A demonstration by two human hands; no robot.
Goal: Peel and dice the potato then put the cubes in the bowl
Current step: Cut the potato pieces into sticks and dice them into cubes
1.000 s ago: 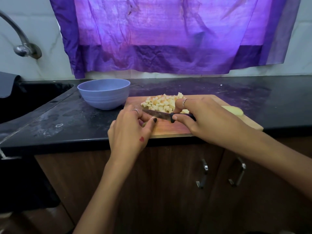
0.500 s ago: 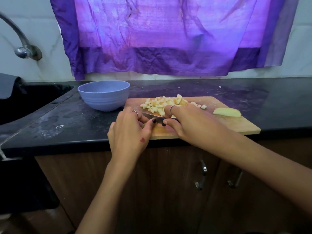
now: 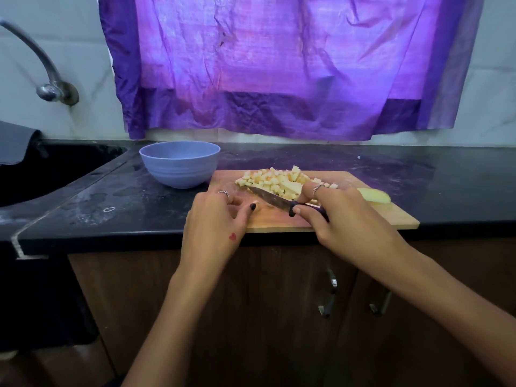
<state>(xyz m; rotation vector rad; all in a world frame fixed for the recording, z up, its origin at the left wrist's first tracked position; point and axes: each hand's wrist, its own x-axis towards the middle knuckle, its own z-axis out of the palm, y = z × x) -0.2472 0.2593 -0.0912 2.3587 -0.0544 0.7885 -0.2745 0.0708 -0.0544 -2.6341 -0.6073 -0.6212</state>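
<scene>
Potato cubes (image 3: pixel 282 182): pale yellow, small, roughly even dice, heaped in a loose pile on the far-centre part of the wooden cutting board (image 3: pixel 360 219); a few strays lie at the pile's right edge. Potato piece (image 3: pixel 374 196): uncut, peeled, pale yellow wedge, lying flat near the board's right side, apart from the pile. Bowl (image 3: pixel 180 166): light blue, ribbed lower wall, upright on the black counter, just beside the board's left far corner; its inside is not visible from this angle.
</scene>
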